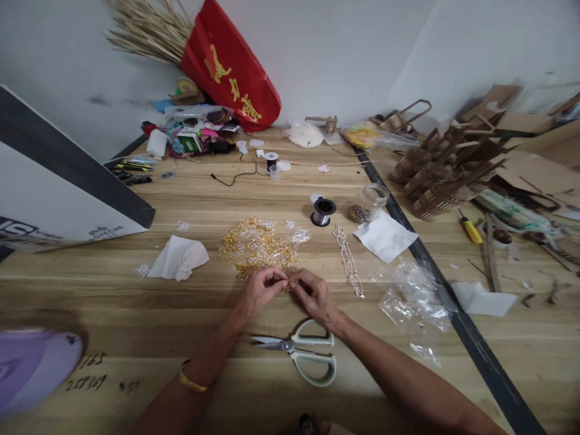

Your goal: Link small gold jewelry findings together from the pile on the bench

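Note:
My left hand and my right hand meet fingertip to fingertip at the near edge of a pile of gold and silver beaded strands. Both hands are pinched closed. A bit of gold shows by the fingertips, but what they hold is too small to make out. Just below my hands lie scissors with pale handles, blades pointing left. To the right of the pile is a silvery beaded chain. A spool of fine wire stands behind it.
A jar of beads lies near white paper on the right. Clear plastic bags are nearer me. Crumpled tissue sits left. Small woven baskets crowd the right, a white box the left.

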The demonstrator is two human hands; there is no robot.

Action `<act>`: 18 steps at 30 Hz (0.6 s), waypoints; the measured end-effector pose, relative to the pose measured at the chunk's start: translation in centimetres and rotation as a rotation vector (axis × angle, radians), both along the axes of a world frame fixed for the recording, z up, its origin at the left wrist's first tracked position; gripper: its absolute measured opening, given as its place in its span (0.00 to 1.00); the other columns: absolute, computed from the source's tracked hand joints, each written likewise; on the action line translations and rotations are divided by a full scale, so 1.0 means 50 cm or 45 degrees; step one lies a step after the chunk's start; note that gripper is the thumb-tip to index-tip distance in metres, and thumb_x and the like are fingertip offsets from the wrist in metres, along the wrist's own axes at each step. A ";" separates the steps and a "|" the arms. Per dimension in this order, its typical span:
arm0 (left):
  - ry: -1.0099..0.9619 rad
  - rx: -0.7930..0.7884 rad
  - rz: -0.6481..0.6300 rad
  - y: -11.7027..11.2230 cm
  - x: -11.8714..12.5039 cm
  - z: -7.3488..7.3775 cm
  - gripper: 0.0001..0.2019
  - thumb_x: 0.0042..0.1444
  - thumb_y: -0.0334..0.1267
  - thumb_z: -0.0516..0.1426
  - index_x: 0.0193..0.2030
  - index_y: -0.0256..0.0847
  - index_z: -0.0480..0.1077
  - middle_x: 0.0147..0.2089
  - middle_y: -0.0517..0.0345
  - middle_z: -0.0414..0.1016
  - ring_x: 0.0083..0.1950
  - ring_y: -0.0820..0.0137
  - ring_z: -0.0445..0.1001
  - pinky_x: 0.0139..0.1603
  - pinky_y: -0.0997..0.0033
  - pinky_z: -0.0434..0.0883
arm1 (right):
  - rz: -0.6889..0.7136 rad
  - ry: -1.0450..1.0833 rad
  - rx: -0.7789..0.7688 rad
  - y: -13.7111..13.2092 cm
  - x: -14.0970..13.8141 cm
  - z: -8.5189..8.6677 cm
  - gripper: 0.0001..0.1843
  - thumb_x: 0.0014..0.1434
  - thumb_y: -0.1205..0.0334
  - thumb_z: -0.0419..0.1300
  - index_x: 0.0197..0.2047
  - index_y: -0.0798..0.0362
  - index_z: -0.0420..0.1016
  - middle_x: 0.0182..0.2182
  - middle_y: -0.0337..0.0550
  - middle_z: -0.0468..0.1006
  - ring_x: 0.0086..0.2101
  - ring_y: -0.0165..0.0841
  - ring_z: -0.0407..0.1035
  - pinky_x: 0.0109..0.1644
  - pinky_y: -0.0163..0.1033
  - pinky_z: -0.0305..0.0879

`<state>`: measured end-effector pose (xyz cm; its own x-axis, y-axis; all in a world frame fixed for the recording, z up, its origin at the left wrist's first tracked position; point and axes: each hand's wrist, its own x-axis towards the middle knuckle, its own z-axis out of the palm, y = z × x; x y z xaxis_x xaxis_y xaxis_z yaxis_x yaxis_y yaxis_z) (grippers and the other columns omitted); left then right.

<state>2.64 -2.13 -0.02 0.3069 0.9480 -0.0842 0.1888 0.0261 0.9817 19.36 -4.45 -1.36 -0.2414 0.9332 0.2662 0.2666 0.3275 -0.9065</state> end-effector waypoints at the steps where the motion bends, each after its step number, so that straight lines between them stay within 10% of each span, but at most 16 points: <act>1: 0.008 0.009 -0.001 0.000 0.000 0.000 0.04 0.46 0.34 0.60 0.28 0.35 0.71 0.26 0.57 0.73 0.29 0.72 0.71 0.31 0.75 0.67 | -0.002 0.001 -0.001 0.000 0.000 0.000 0.09 0.61 0.62 0.53 0.32 0.55 0.71 0.28 0.42 0.72 0.29 0.30 0.66 0.33 0.34 0.61; 18: 0.250 0.229 0.037 -0.007 0.006 0.012 0.05 0.51 0.36 0.58 0.28 0.38 0.73 0.26 0.58 0.75 0.30 0.71 0.72 0.33 0.74 0.67 | -0.039 -0.056 -0.001 -0.001 -0.002 0.001 0.08 0.60 0.61 0.54 0.32 0.55 0.70 0.25 0.40 0.71 0.26 0.29 0.63 0.29 0.33 0.59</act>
